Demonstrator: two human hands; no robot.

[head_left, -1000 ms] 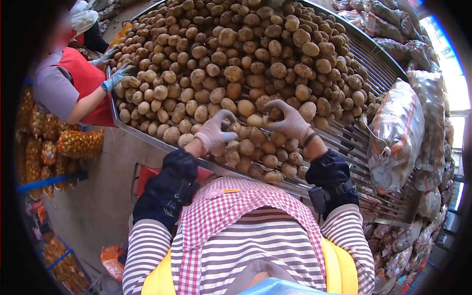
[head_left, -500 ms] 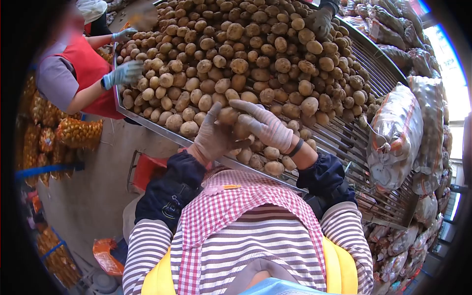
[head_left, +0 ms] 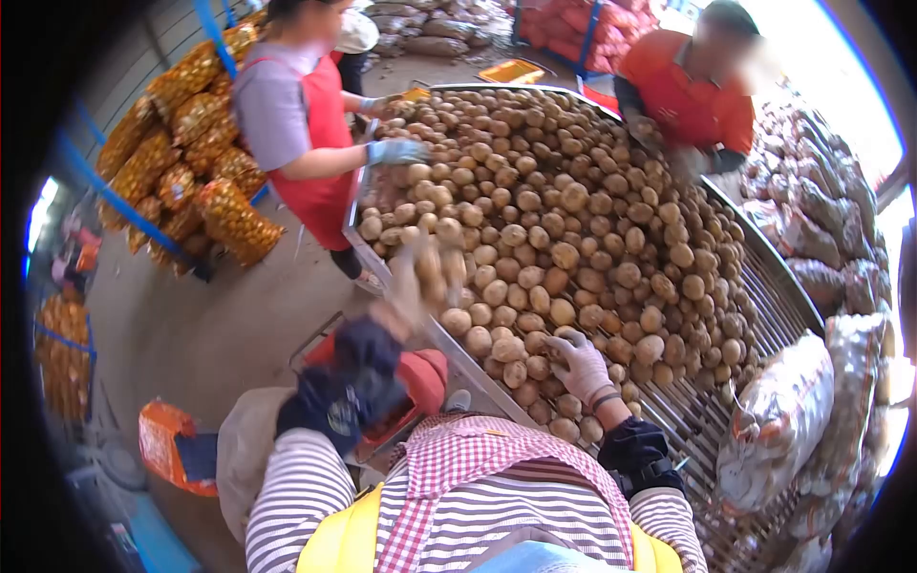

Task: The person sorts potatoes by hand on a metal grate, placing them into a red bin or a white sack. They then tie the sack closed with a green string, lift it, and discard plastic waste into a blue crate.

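A wide heap of potatoes (head_left: 564,254) covers a slatted metal sorting table (head_left: 702,399) in front of me. My left hand (head_left: 409,291), gloved and smeared by motion, is at the table's left edge, overlapping several blurred potatoes (head_left: 439,272); its grip on them is hidden by the blur. My right hand (head_left: 581,367), in a pale glove with a dark wristband, rests at the near edge of the heap. Its fingers are bent and apart, fingertips right at the potatoes there.
A red bucket-like container (head_left: 413,384) stands below the table's near left edge. Co-workers in red aprons stand left (head_left: 320,143) and far right (head_left: 680,91). Filled net sacks (head_left: 196,143) are stacked on the left. A full white sack (head_left: 776,415) lies on the slats at right.
My hands have parted: the left swung leftward to the table edge, the right came down onto the potatoes. Earlier both were together over the heap with potatoes between them. My view has tilted up.
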